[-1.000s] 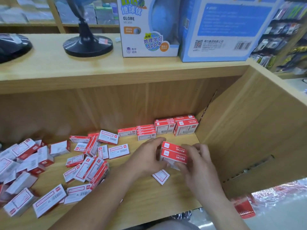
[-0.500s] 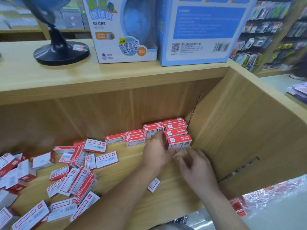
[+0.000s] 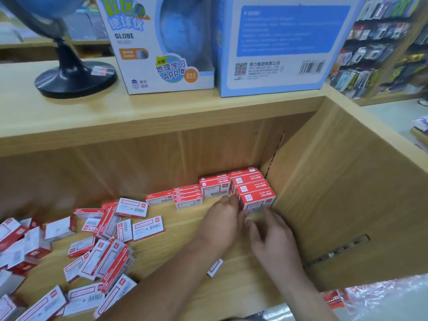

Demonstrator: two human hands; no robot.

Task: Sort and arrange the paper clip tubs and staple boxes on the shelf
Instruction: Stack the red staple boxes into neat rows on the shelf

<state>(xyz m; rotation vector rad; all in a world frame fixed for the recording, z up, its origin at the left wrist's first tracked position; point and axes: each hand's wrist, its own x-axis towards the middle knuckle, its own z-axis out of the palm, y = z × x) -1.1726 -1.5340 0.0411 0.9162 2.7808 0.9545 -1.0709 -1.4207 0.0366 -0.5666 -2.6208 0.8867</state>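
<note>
Red-and-white staple boxes stand in a neat row (image 3: 251,185) against the shelf's back right corner, with lower stacks (image 3: 188,196) to their left. The frontmost stacked boxes (image 3: 257,200) sit next to the right wall. My left hand (image 3: 222,220) presses its fingertips against the left side of this front stack. Just in front of the stack is my right hand (image 3: 271,237), fingers relaxed and spread, holding nothing. Several loose staple boxes (image 3: 97,246) lie scattered over the left half of the shelf. One small box (image 3: 215,267) lies flat beside my left forearm. No paper clip tubs are visible.
The wooden shelf (image 3: 231,286) has a back panel and a slanted right wall (image 3: 335,193). On the top board stand a black globe base (image 3: 76,79), a globe carton (image 3: 162,42) and a blue carton (image 3: 278,47). Red packets in plastic (image 3: 335,300) lie below right.
Both hands carried a pair of stacked boxes from mid-shelf back to the right corner and set them in front of the row. My right hand has drawn back a little.
</note>
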